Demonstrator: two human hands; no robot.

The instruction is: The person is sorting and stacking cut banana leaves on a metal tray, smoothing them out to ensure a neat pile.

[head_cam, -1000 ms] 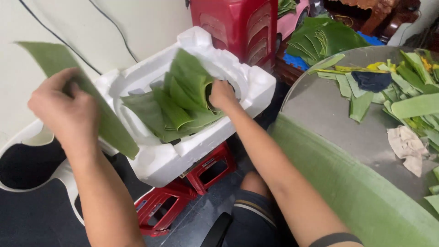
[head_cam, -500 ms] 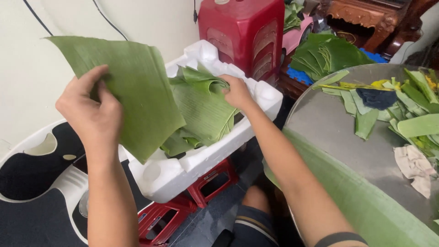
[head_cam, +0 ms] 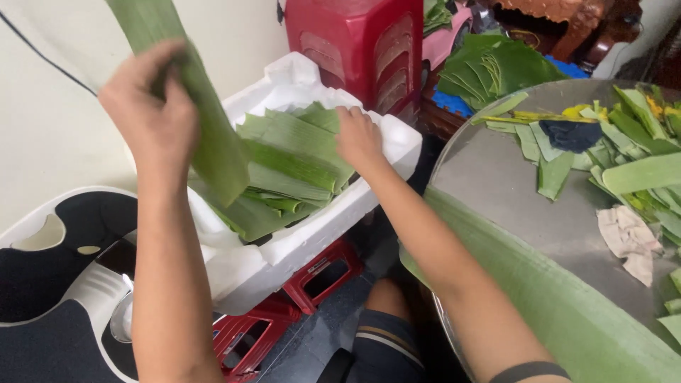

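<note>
this looks like a room in a home turned into a small food-wrapping workspace, not a factory or shop. banana leaves are everywhere: cut strips scattered on a round metal table [head_cam: 525, 206], a neat fan of trimmed leaves [head_cam: 496, 71] stacked behind it, more packed in a white foam box [head_cam: 284, 255]. the box rests on low red plastic stools [head_cam: 284, 312], and another red plastic stool [head_cam: 369, 50] stands by a plain cream wall [head_cam: 57, 128]. carved dark wooden furniture [head_cam: 560, 21] at the back and a crumpled cloth [head_cam: 628, 237] on the table add to the domestic look.
</note>
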